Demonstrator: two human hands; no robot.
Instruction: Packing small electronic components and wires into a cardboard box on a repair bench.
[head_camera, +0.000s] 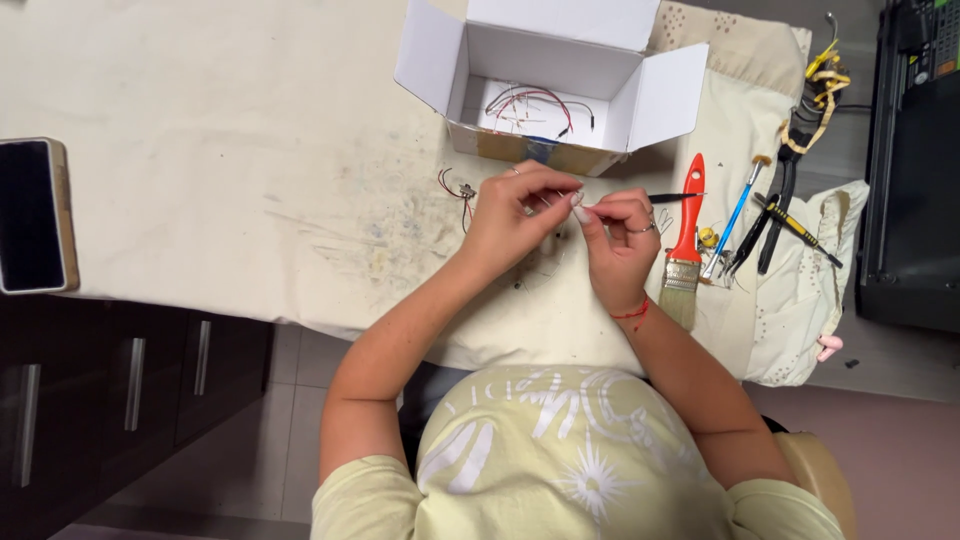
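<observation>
My left hand (510, 215) and my right hand (620, 240) meet over the cloth-covered table, fingertips pinched together on a tiny pale part (579, 203) between them. My right hand also grips a slim black-handled tool (672, 198) that points right. A small component with red and black wires (458, 190) lies on the cloth just left of my left hand. Behind my hands stands an open white cardboard box (640, 95) with thin red and black wires (530, 105) inside.
A red-handled paintbrush (686, 235) lies right of my right hand, beside a blue-handled brush (735, 215), black pliers (780, 215) and a yellow-black tool (795, 225). A dark phone (30, 215) rests at the table's left edge. Black equipment (915, 190) stands far right. Dark drawers (110, 380) sit below.
</observation>
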